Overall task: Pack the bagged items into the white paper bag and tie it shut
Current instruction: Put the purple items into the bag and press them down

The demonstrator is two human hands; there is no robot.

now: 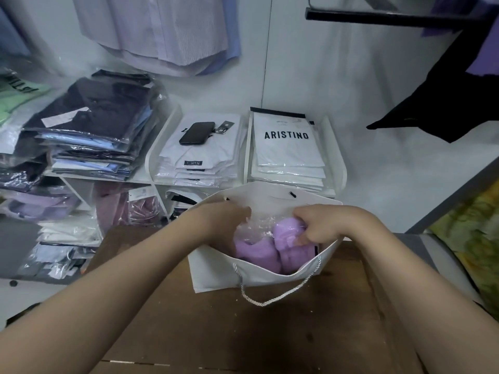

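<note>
I am pushing the bagged lilac item (266,245) down into the white bag (259,278) at 12 o'clock on the table (270,333), right hand (317,229) pinching its plastic, left hand (226,220) half hidden inside, grip unclear, tying not yet begun

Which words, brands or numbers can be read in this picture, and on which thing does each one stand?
"ARISTINO": top white packet of the right stack, large black letters.
Small print above it on that packet: too small to read.
Dark label on the middle stack's top packet: letters blurred, not readable.
Black letters on the green garment, far left: cut off and turned, not readable.
White sticker on the dark packet, left stack: blurred.
White paper bag: no print visible.
</note>
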